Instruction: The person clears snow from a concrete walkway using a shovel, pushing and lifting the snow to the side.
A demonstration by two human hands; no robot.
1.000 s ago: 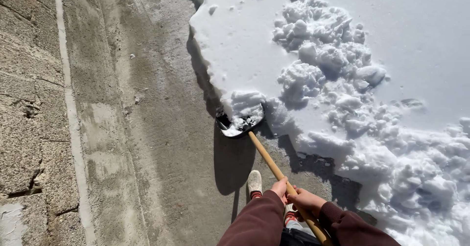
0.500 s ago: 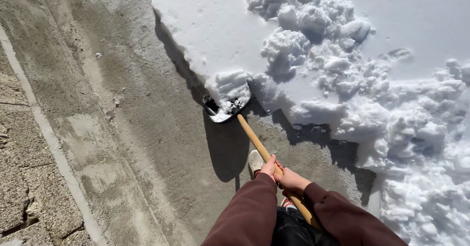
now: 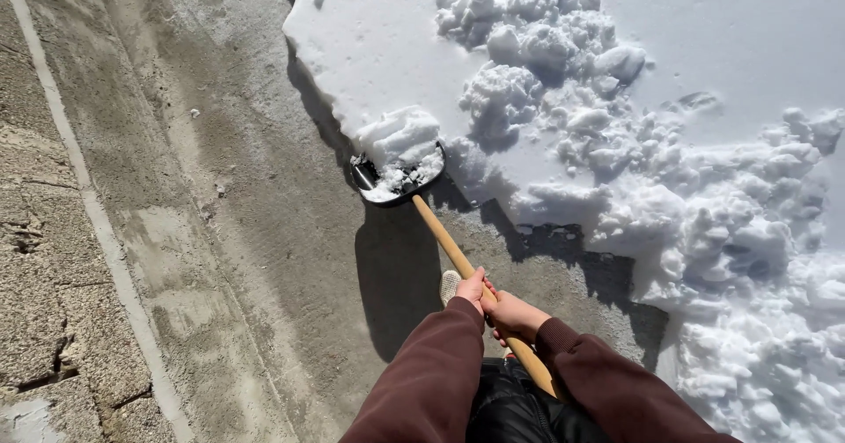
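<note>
The snow (image 3: 704,47) covers the whole right and upper part of the ground, smooth farther off and broken into loose clumps (image 3: 563,47) nearer the person. To the left lies bare concrete (image 3: 264,258), damp and gritty, and beyond it a rough stone strip (image 3: 35,232) along the left edge. Judging by that, a wide lane is already cleared, while the greater share of the snow is left; the bank's edge runs in a ragged line from the top down to the lower right.

The shovel (image 3: 396,174) has its dark blade pushed into that edge, with a lump of snow on it and the blade's near rim on the concrete. Its wooden handle (image 3: 449,249) slants back down to the person.

Both hands are clamped round the handle, touching one another: the left hand (image 3: 473,288) higher on the shaft, the right hand (image 3: 513,315) just behind it. Dark red sleeves (image 3: 440,381) run down to the bottom edge, and a pale shoe (image 3: 450,283) peeps out beside the left hand.

Against the picture half a second back, the blade sits a little farther up and into the bank, with more snow heaped on it. The hands have kept the same grip on the handle. The view has swung slightly, so more of the stone strip shows on the left.
</note>
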